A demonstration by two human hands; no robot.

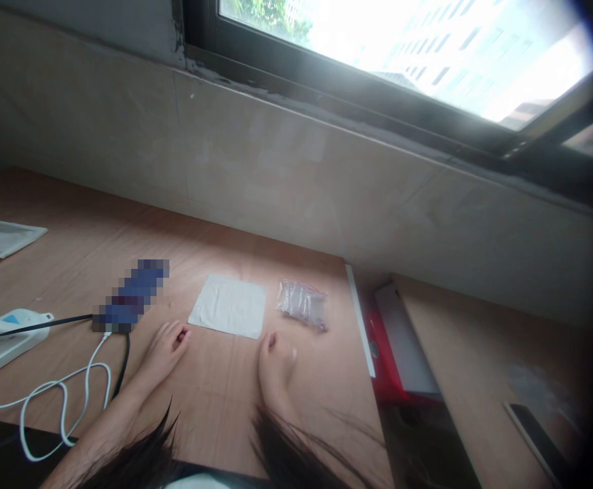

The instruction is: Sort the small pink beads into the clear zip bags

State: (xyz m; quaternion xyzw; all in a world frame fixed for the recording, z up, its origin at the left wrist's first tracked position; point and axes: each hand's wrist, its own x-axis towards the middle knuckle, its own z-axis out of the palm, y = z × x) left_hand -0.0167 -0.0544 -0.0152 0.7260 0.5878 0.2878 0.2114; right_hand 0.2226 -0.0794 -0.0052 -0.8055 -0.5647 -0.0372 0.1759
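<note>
Cloth on the desk, just left of the packet

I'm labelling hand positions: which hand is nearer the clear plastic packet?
Right. The right hand is just short of the packet; the left hand is farther off, by the left corner of the white sheet.

"What's the sheet like?"

"White, roughly square, faintly creased, spread flat on the desk, slightly askew."

"And the bag?"

"Clear, crinkled plastic with a pinkish edge, lying just right of the sheet."

"Touching?"

"No, a strip of desk shows between them. The bag's contents I can't make out."
</note>
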